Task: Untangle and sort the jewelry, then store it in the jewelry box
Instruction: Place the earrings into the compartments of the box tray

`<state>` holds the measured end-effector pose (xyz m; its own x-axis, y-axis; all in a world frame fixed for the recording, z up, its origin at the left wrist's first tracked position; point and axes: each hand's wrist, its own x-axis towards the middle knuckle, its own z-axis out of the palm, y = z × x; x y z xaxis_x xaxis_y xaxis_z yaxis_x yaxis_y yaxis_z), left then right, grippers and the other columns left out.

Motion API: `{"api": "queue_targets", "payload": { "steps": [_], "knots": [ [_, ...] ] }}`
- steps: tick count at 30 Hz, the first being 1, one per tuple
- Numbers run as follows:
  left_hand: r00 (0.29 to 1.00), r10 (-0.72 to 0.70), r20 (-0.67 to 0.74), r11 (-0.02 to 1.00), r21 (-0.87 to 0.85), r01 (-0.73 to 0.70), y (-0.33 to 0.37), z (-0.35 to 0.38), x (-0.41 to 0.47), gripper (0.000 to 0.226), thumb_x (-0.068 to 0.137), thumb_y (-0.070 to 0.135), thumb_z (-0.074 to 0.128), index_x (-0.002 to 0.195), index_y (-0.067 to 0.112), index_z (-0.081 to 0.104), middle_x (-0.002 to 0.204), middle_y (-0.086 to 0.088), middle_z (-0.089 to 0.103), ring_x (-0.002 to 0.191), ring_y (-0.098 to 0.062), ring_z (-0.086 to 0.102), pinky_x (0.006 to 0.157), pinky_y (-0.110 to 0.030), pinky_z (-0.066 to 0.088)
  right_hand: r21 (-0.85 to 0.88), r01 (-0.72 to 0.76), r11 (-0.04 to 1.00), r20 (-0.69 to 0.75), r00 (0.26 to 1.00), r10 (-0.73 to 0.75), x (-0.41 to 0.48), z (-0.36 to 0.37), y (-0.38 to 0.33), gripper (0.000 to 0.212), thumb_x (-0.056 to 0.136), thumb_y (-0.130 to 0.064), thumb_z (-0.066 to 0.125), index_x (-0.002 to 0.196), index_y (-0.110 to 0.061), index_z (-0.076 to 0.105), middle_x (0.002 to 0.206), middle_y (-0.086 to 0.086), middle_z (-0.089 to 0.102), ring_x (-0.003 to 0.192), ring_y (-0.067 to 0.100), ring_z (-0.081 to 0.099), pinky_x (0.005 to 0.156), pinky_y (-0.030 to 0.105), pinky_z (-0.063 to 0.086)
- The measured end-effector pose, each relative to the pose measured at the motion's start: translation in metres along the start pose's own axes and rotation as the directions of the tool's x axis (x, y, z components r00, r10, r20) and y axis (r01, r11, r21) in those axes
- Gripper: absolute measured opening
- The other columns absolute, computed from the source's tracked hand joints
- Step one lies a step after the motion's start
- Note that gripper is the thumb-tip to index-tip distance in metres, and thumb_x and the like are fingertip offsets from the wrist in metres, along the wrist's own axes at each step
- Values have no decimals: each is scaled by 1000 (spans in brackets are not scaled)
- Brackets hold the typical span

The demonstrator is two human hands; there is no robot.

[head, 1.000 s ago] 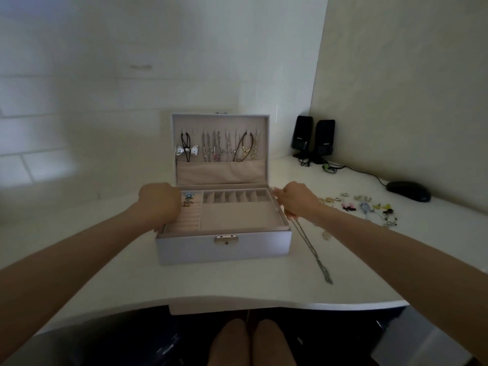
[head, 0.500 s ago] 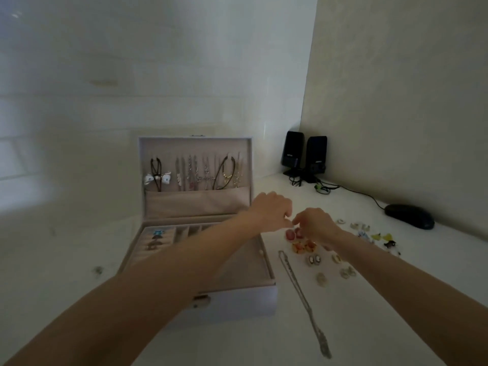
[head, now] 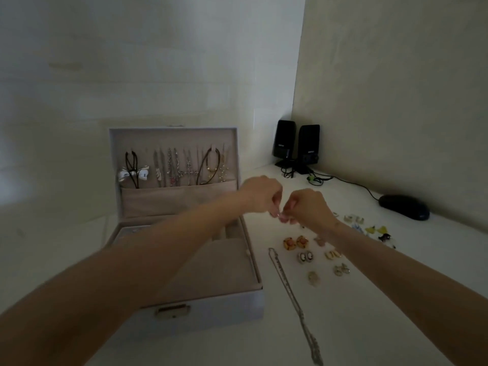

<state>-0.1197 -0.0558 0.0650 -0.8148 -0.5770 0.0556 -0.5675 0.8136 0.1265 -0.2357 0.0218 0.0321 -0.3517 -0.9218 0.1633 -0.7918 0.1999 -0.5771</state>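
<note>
The white jewelry box (head: 211,307) stands open at the left, with several necklaces and a bow (head: 133,174) hanging in its lid. My left forearm crosses over its tray. My left hand (head: 260,194) and my right hand (head: 309,207) meet fingertip to fingertip above the table, just right of the box. Together they pinch a small pale piece (head: 280,215), too small to identify. Below them lie a pair of orange earrings (head: 295,243), several other small earrings (head: 306,257) and a long silver chain (head: 290,289).
More small pieces, some yellow (head: 376,229), lie scattered to the right on the white table (head: 396,299). Two black speakers (head: 295,143) with cables stand in the back corner. A dark mouse (head: 404,207) lies by the right wall.
Both hands left the sides of the box and moved right to the earrings, where they came together. They now sit slightly higher, pinching a small piece. The view shifted right and closer.
</note>
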Motion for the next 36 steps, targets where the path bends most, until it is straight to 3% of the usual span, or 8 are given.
{"api": "queue_targets", "payload": {
  "steps": [5, 8, 15, 18, 21, 24, 29, 36],
  "knots": [
    [997, -13, -82, 996, -91, 6, -38, -41, -44, 22, 75, 20, 78, 79, 19, 56, 73, 12, 54, 72, -8, 50, 61, -21, 38, 383, 33, 923, -13, 999, -30, -26, 3, -45, 15, 72, -10, 81, 69, -7, 66, 70, 8, 72, 63, 13, 70, 62, 19, 52],
    [1000, 6, -19, 1000, -28, -6, -56, -47, -62, 21, 77, 16, 75, 78, 22, 55, 74, 13, 53, 73, -7, 50, 64, -22, 39, 466, 11, 885, 49, 998, -39, -37, 8, -71, 15, 66, -12, 84, 69, -8, 70, 69, 9, 72, 58, 11, 68, 54, 13, 46],
    [979, 50, 200, 999, 1, -51, -69, -30, -68, 19, 81, 0, 65, 98, 8, 65, 90, -1, 63, 82, -15, 55, 75, -26, 43, 357, -96, 929, 127, 990, 54, -38, 32, -95, 24, 61, -1, 86, 80, 5, 72, 75, 20, 71, 72, 28, 72, 75, 42, 59],
    [969, 53, 241, 998, -49, -42, -66, -27, -65, 25, 81, -7, 57, 100, 6, 67, 95, -8, 70, 82, -16, 61, 77, -26, 46, 207, -71, 976, 73, 996, 57, -35, 39, -94, 28, 61, -16, 87, 80, -1, 73, 75, 13, 72, 74, 24, 71, 67, 35, 59],
    [959, 43, 281, 999, -32, -36, -64, -25, -62, 29, 80, -11, 50, 96, 7, 68, 93, -9, 71, 78, -14, 60, 76, -28, 46, 129, -68, 989, 27, 998, 65, -36, 42, -96, 33, 66, -30, 85, 83, -5, 72, 74, 8, 68, 72, 21, 67, 52, 26, 44],
    [949, 43, 314, 999, -11, -41, -64, -25, -63, 31, 81, -10, 49, 94, 12, 67, 92, -6, 69, 78, -13, 58, 75, -27, 45, 104, -65, 992, 22, 998, 63, -38, 48, -97, 35, 73, -35, 78, 89, -4, 71, 73, 8, 63, 73, 23, 65, 53, 25, 39],
    [978, 65, 199, 998, -12, -64, -65, -19, -66, 33, 78, -12, 47, 95, 7, 67, 92, -8, 70, 77, -13, 58, 63, -17, 41, 6, -33, 999, 22, 999, 33, -40, 52, -98, 38, 71, -32, 80, 96, -5, 68, 88, 9, 66, 87, 27, 65, 63, 28, 45],
    [989, 142, 49, 990, -25, -141, -70, -11, -71, 31, 78, -7, 53, 74, 23, 57, 73, 7, 55, 70, -11, 52, 66, -26, 43, -135, 123, 983, -39, 991, -129, -49, 60, -97, 24, 81, -31, 68, 88, -8, 67, 84, 7, 65, 81, 24, 63, 61, 27, 39]
  ]
}}
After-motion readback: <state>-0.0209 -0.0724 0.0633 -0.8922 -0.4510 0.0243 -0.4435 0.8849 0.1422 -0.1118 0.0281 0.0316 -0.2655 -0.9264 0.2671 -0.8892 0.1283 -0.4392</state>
